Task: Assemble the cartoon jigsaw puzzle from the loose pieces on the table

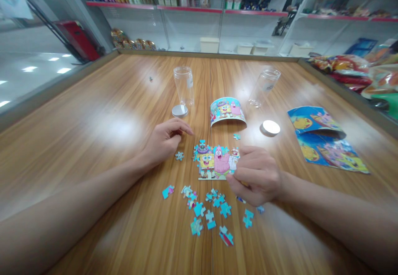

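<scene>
A partly joined jigsaw puzzle (214, 165) with cartoon figures lies on the wooden table, ragged along its top. My right hand (256, 175) is closed at the puzzle's right edge, covering part of it; what its curled fingers hold is hidden. To the puzzle's upper left rests my left hand (168, 140), index finger stretched out and the others loosely bent, holding nothing. One loose puzzle piece (179, 155) lies just below it. Several more blue puzzle pieces (225, 209) are scattered in front of the puzzle, and another piece (236, 136) sits above it.
Behind the puzzle stands a curved picture card (228, 111). Two clear jars (184, 86) stand farther back, with a lid (180, 110) at left and a white lid (270, 128) at right. Blue picture sheets (326, 142) lie right. Stocked shelves (189, 9) line the wall.
</scene>
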The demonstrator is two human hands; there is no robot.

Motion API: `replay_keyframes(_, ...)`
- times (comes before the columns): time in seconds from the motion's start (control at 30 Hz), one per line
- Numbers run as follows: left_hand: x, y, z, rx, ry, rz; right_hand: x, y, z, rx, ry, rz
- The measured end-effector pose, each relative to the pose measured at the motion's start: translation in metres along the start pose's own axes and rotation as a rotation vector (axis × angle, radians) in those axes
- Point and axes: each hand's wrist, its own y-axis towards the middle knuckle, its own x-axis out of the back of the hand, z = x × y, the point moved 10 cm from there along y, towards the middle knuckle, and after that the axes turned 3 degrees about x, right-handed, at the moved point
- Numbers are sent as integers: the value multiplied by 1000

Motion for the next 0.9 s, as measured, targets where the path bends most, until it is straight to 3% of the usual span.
replay_keyframes(0.6, -9, -1, 3, -14, 4, 86, 2, 0, -3, 4, -8, -4)
replay_keyframes(0.8, -23, 4, 7, 32, -110, 339, 2, 3, -3, 6, -21, 3)
replay_keyframes(0.9, -29, 1, 0, -16, -87, 447, 3, 3, -5, 2, -28, -2)
